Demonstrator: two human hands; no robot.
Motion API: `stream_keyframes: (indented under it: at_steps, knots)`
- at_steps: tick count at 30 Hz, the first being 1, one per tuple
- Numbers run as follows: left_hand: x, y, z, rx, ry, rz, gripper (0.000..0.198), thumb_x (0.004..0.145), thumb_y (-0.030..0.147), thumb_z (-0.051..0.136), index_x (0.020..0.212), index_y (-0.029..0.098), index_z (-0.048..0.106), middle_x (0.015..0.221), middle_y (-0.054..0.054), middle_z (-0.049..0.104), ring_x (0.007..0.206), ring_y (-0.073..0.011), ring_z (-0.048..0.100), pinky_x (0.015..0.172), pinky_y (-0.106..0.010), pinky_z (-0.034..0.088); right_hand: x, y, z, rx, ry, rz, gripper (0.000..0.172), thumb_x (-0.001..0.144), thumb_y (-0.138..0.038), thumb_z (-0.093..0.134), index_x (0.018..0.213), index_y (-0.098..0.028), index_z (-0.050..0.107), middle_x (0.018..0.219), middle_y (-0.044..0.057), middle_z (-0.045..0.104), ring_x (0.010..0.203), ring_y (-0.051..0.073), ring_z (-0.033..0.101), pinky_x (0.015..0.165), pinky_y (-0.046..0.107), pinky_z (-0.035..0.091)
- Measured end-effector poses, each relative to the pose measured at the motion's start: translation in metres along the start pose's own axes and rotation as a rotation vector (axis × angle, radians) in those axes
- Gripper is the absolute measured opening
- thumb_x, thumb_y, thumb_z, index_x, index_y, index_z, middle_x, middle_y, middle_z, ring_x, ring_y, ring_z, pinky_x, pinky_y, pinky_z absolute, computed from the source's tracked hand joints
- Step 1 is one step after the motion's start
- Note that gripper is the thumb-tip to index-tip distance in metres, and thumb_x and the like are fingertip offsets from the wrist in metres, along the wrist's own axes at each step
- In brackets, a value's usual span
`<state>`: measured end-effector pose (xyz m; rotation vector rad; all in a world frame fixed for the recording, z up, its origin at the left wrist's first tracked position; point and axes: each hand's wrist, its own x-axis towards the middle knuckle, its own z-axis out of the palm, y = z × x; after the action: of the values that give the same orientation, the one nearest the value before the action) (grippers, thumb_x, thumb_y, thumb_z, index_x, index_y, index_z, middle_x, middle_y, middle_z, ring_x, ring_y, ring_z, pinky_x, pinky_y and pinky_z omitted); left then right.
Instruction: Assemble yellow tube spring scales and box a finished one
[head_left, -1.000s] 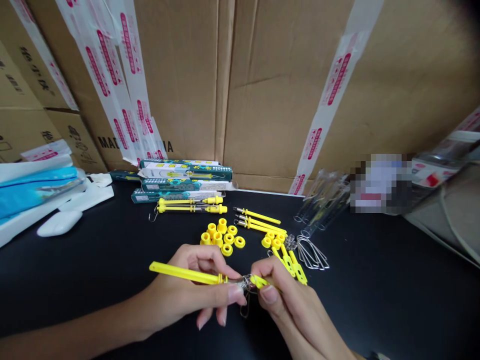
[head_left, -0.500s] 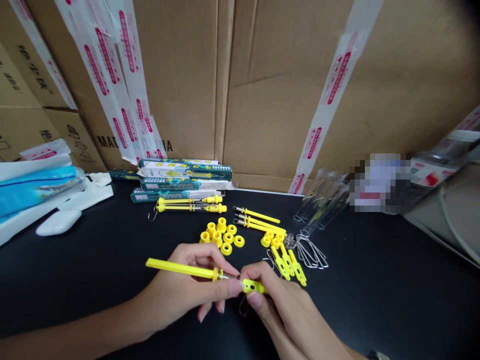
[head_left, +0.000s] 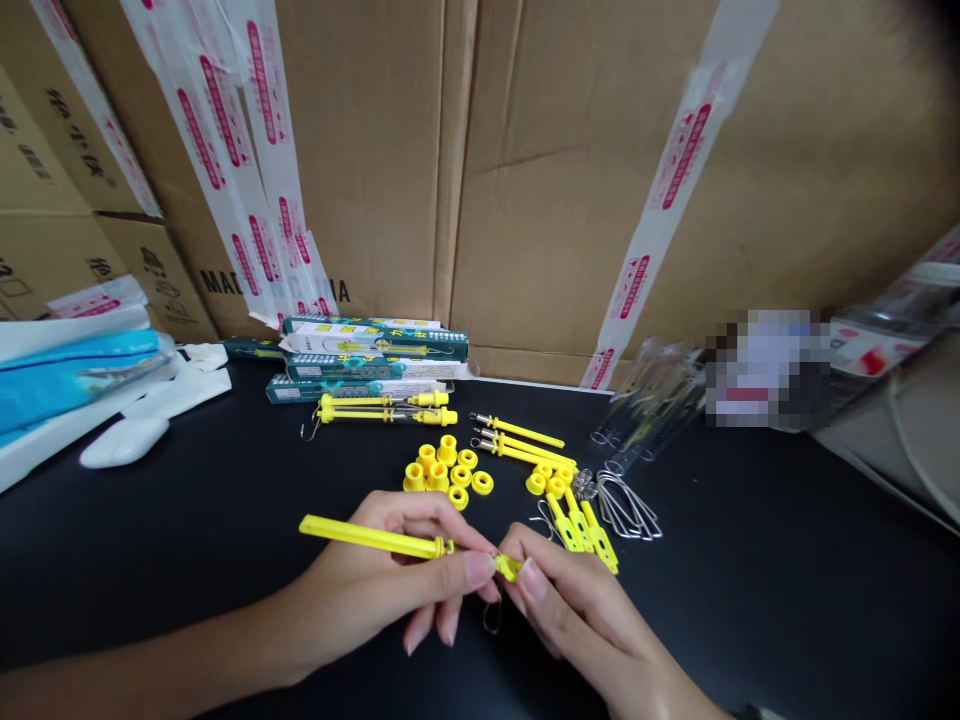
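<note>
My left hand (head_left: 390, 580) is closed round a yellow spring-scale rod (head_left: 367, 537), which lies across the fingers with its collar toward the right. Thumb and forefinger pinch at its right end, hiding most of the metal there. Against those fingertips sits a small yellow slotted tab (head_left: 508, 568), gripped by my right hand (head_left: 581, 610) between thumb and fingers. Below the fingertips hangs a thin wire hook (head_left: 492, 615). Just beyond my right hand lie several more slotted tabs (head_left: 579, 520). Whether rod and tab are joined is hidden by the fingers.
Yellow caps (head_left: 437, 476) and rings (head_left: 482, 484) lie ahead. Further right are more rods (head_left: 521, 448), small springs (head_left: 584, 486) and wire hooks (head_left: 628, 508). Behind stand assembled spring scales (head_left: 382, 413), stacked boxes (head_left: 367, 368), clear tubes (head_left: 649, 405) and a cardboard wall (head_left: 360, 150).
The slotted tab has turned in my right fingers and less of it shows. My right thumb has moved up, and less metal shows beside the rod's collar.
</note>
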<state>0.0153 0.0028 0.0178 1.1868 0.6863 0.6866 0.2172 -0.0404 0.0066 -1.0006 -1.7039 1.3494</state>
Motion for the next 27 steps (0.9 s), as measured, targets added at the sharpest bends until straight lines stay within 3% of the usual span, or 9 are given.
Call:
stream_keyframes:
  at_steps: [5, 9, 14, 16, 19, 22, 27]
  knots:
    - [-0.001, -0.002, -0.002, -0.003, -0.024, -0.005, 0.029, 0.086, 0.040, 0.084, 0.083, 0.013, 0.075, 0.076, -0.006, 0.077, 0.047, -0.0069, 0.059, 0.038, -0.013, 0.043, 0.001, 0.003, 0.003, 0.241, 0.037, 0.060, 0.047, 0.102, -0.062, 0.050, 0.077, -0.022, 0.050, 0.067, -0.005, 0.035, 0.058, 0.013, 0.028, 0.052, 0.028, 0.023]
    - [0.000, -0.005, -0.006, -0.009, 0.038, -0.003, 0.031, 0.085, 0.039, 0.084, 0.075, 0.013, 0.069, 0.065, -0.002, 0.072, 0.043, -0.0060, 0.055, 0.034, -0.012, 0.039, -0.001, 0.008, -0.005, 0.442, 0.318, 0.013, 0.044, 0.103, -0.060, 0.048, 0.076, -0.026, 0.040, 0.067, -0.009, 0.019, 0.054, 0.013, 0.015, 0.046, 0.027, 0.016]
    - [0.003, -0.005, -0.007, 0.007, 0.066, -0.030, 0.030, 0.083, 0.037, 0.085, 0.075, 0.014, 0.068, 0.058, 0.001, 0.067, 0.041, -0.0058, 0.053, 0.032, -0.010, 0.039, 0.004, 0.007, -0.035, -0.135, 0.589, -0.132, 0.029, 0.105, -0.051, 0.053, 0.093, -0.025, 0.061, 0.072, -0.004, 0.044, 0.060, 0.015, 0.038, 0.053, 0.028, 0.031]
    - [0.003, -0.004, -0.007, 0.006, 0.062, -0.031, 0.030, 0.083, 0.037, 0.085, 0.076, 0.014, 0.068, 0.057, 0.002, 0.066, 0.041, -0.0058, 0.053, 0.033, -0.010, 0.039, 0.009, 0.005, -0.049, -0.392, 0.639, -0.219, 0.022, 0.106, -0.041, 0.054, 0.102, -0.026, 0.069, 0.086, 0.000, 0.055, 0.074, 0.017, 0.051, 0.066, 0.030, 0.040]
    - [0.004, -0.005, -0.007, 0.010, 0.055, -0.016, 0.030, 0.084, 0.036, 0.084, 0.074, 0.014, 0.066, 0.059, 0.000, 0.068, 0.040, -0.0054, 0.053, 0.033, -0.011, 0.039, 0.015, -0.002, -0.067, -0.655, 0.656, -0.342, 0.020, 0.105, -0.031, 0.057, 0.105, -0.024, 0.076, 0.100, 0.005, 0.061, 0.093, 0.021, 0.060, 0.079, 0.033, 0.044]
    - [0.005, -0.006, -0.007, 0.028, 0.050, -0.002, 0.024, 0.084, 0.028, 0.082, 0.075, 0.014, 0.066, 0.065, -0.003, 0.073, 0.038, -0.0044, 0.053, 0.033, -0.011, 0.038, 0.015, -0.011, -0.077, -0.743, 0.580, -0.335, 0.018, 0.102, -0.028, 0.061, 0.104, -0.023, 0.078, 0.097, 0.006, 0.069, 0.089, 0.021, 0.066, 0.078, 0.034, 0.048]
    - [0.005, -0.002, -0.004, 0.027, 0.074, 0.008, 0.018, 0.081, 0.022, 0.080, 0.073, 0.012, 0.068, 0.082, -0.008, 0.078, 0.040, -0.0046, 0.056, 0.036, -0.013, 0.041, 0.011, -0.020, -0.076, -0.723, 0.519, -0.262, 0.020, 0.099, -0.040, 0.066, 0.096, -0.025, 0.079, 0.098, 0.006, 0.079, 0.088, 0.023, 0.073, 0.077, 0.033, 0.055]
